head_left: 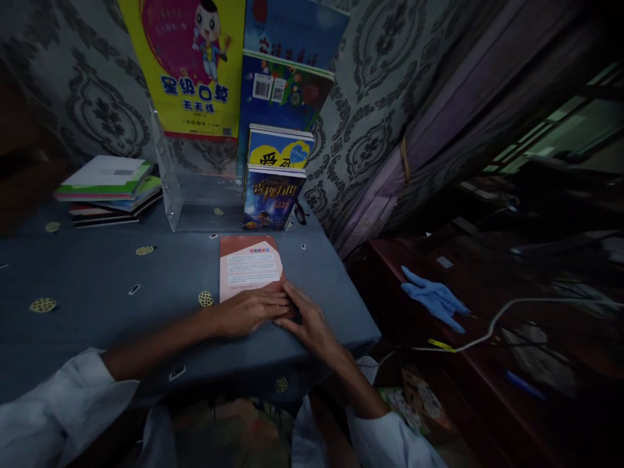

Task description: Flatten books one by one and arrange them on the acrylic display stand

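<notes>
The left hand [248,312] lies palm down, its fingers straight and together, over the near end of a reddish-brown and pink booklet [253,266]. The right hand [312,322] comes in from the other side, thumb apart from its fingers, and meets the left fingertips at the near right corner; whether it grips that corner I cannot tell. The booklet lies flat near the front edge of the blue-grey tablecloth [175,279], its long axis running away from the person and its far end pointing at the upright blue book [273,201]. Its lines of print run crosswise, with a coloured heading at the far end (too small to read). Beyond are a clear stand [163,169] and a yellow workbook [192,97]; a stack of books [112,188] lies to the left. Off to the right, a blue glove [433,296] rests on a dark red desk [390,260].
</notes>
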Available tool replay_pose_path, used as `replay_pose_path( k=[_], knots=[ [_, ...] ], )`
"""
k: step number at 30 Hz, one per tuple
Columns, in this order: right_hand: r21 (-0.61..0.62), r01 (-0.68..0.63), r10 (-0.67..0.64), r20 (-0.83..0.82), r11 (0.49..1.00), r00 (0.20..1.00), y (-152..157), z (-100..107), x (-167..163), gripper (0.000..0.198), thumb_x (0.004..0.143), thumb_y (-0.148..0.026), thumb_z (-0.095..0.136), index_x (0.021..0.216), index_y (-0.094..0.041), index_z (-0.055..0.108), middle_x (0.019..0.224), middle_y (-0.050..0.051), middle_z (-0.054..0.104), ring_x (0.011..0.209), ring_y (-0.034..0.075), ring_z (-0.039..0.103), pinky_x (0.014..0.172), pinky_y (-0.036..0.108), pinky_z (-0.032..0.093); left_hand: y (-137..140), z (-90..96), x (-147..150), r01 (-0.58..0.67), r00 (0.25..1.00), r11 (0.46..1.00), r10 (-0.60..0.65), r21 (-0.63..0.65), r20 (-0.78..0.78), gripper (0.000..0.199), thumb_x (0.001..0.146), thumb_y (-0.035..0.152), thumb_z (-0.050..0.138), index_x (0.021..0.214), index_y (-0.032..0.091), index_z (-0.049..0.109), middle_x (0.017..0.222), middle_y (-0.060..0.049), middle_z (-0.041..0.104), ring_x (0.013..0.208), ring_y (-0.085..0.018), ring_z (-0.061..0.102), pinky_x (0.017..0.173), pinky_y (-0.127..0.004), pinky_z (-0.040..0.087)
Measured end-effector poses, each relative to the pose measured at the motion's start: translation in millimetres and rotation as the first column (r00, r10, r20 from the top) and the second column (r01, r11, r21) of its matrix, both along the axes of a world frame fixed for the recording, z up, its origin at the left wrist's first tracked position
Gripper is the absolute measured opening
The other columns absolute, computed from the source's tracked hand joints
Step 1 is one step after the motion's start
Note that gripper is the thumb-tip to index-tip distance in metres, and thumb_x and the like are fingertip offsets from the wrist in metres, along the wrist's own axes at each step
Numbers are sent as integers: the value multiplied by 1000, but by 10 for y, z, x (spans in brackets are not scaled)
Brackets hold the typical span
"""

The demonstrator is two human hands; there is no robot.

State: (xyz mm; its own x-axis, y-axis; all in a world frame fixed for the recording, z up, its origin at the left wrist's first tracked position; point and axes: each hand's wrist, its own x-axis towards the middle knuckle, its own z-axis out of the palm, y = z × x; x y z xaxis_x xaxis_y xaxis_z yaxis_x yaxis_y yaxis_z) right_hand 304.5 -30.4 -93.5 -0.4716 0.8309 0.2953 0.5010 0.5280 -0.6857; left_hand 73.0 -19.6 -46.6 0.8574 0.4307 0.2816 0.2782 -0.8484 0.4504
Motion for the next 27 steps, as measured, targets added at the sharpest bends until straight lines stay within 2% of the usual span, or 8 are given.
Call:
replay_pose_path(
  k=[6, 9, 17, 20, 22, 27],
  knots=[
    [11, 1, -1, 5, 1000, 1000, -15, 57, -9, 81, 83, -38, 78, 153, -29, 38, 151, 11, 50, 140, 29, 47, 117, 50, 40, 61, -23, -102, -103, 994, 994, 105, 49, -39, 41, 104, 22, 39, 143, 17, 52, 146, -10, 55, 142, -19, 44, 117, -38, 40],
    [15, 0, 0, -1, 1000, 1000, -28, 90, -20, 80, 84, -42, 76, 153, -28, 38, 152, 11, 50, 141, 29, 47, 118, 50, 38, 123, -34, -170, -159, 984, 984, 165, 82, -63, 42, 104, 22, 37, 142, 19, 53, 147, -8, 55, 139, -19, 49, 117, -37, 40],
    [-43, 28, -28, 5, 999, 1000, -41, 113, -16, 77, 84, -45, 75, 151, -29, 42, 153, 11, 48, 141, 30, 46, 118, 52, 38, 473, -139, -483, -313, 945, 940, 323, 136, -56, 42, 103, 25, 34, 140, 20, 55, 145, -8, 57, 137, -18, 50, 117, -39, 40],
    [-58, 35, -35, 5, 998, 999, -41, 119, -15, 77, 83, -45, 76, 151, -28, 43, 153, 11, 48, 141, 30, 45, 118, 51, 37, 641, -198, -662, -420, 904, 898, 427, 128, -30, 44, 104, 31, 32, 140, 17, 54, 148, -9, 54, 139, -20, 48, 118, -41, 38],
    [-68, 39, -39, 5, 997, 999, -43, 123, -16, 77, 83, -44, 77, 150, -28, 44, 153, 11, 48, 142, 30, 45, 118, 51, 37, 729, -225, -775, -508, 856, 852, 515, 128, -31, 47, 104, 34, 30, 140, 15, 54, 149, -11, 52, 141, -21, 46, 119, -43, 36],
    [-82, 45, -45, 0, 996, 999, -48, 134, -18, 74, 82, -45, 77, 148, -29, 46, 153, 10, 48, 142, 30, 45, 119, 53, 36, 785, -227, -934, -639, 750, 749, 657, 172, -76, 54, 104, 41, 29, 141, 10, 53, 150, -15, 50, 140, -25, 46, 121, -47, 31]
  ],
)
